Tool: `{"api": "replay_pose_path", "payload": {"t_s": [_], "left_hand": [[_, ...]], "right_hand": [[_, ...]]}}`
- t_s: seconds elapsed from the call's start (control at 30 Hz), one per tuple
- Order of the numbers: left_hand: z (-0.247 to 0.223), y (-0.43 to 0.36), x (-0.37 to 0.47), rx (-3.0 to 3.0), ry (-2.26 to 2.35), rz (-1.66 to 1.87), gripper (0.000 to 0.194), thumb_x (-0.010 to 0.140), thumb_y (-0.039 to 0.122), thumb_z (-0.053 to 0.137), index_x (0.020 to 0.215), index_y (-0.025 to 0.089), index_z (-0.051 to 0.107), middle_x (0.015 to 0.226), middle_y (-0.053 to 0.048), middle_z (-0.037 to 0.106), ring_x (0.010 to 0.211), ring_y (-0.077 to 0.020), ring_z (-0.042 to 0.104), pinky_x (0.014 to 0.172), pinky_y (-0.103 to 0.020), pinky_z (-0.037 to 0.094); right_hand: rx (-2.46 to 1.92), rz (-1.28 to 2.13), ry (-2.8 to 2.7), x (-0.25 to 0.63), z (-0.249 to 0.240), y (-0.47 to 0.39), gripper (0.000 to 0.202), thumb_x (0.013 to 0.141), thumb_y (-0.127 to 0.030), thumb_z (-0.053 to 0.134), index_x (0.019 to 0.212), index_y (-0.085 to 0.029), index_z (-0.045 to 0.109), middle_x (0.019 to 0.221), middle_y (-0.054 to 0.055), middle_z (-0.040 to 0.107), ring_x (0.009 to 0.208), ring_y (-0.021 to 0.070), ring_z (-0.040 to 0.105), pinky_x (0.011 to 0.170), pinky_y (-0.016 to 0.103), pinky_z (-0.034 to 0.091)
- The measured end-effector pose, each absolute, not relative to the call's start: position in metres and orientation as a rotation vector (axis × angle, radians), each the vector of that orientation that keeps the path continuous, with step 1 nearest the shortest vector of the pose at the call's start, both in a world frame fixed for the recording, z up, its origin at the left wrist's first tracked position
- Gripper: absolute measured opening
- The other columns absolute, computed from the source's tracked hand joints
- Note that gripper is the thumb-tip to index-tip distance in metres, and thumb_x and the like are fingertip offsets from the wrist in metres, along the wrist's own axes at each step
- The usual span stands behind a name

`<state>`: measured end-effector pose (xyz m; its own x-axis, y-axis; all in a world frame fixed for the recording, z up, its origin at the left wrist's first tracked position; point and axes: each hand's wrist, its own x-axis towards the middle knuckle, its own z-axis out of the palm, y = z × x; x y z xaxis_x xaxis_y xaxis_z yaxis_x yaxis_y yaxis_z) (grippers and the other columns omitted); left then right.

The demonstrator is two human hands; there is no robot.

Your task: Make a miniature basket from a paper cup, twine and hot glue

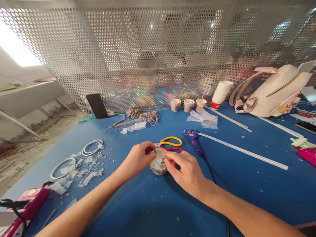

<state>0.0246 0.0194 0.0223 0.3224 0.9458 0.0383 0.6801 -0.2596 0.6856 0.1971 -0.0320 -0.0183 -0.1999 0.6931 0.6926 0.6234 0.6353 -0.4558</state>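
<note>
A small round cup wrapped in greyish cord (159, 167) stands on the blue table, its open top facing up. Over its rim, a thin twisted cord (161, 151) arches between my two hands. My left hand (142, 156) pinches the cord's left end at the cup's upper left. At the right side of the cup, my right hand (184, 168) has its fingertips closed on the other end. Just behind the hands lie scissors with yellow and red handles (172, 141). A blue glue gun (197, 142) with a long clear stick lies to their right.
Three small cups (189, 105), stacked paper cups (221, 94) and a backpack (276, 90) stand along the perforated metal screen (118, 49). Cord bundles (148, 117) and a phone (96, 106) are at back left. White rings (63, 168) and scraps lie left. The glue gun's cable runs beside my right forearm.
</note>
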Motion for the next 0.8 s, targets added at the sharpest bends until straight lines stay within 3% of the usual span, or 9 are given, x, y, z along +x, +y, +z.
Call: {"api": "replay_pose_path", "payload": {"t_s": [0.3,0.53,0.8], "left_hand": [[0.02,0.021,0.021,2.013,1.396,0.667,0.017,0.069,0.026,0.052,0.07,0.017,0.066,0.062,0.0,0.065,0.056,-0.0135,0.055,0.051,-0.022,0.042],[0.013,0.021,0.019,2.061,1.335,0.749,0.014,0.074,0.026,0.051,0.071,0.017,0.061,0.061,0.002,0.061,0.056,-0.0112,0.051,0.052,-0.02,0.041],[0.021,0.018,0.024,2.202,1.358,0.701,0.022,0.074,0.019,0.048,0.083,0.017,0.068,0.068,-0.002,0.069,0.06,-0.0133,0.058,0.055,-0.022,0.044]], "right_hand": [[-1.04,0.076,-1.881,0.198,-0.019,-0.032,0.015,0.088,-0.016,0.05,0.089,-0.018,0.065,0.061,0.0,0.067,0.05,0.0111,0.056,0.062,0.026,0.041],[-1.043,0.055,-1.887,0.197,-0.02,-0.032,0.015,0.088,-0.017,0.051,0.086,-0.018,0.065,0.062,0.0,0.067,0.051,0.0114,0.057,0.064,0.027,0.043],[-1.044,0.058,-1.91,0.198,-0.02,-0.031,0.02,0.089,-0.017,0.049,0.103,-0.019,0.063,0.066,0.0,0.069,0.053,0.0123,0.06,0.064,0.027,0.043]]}}
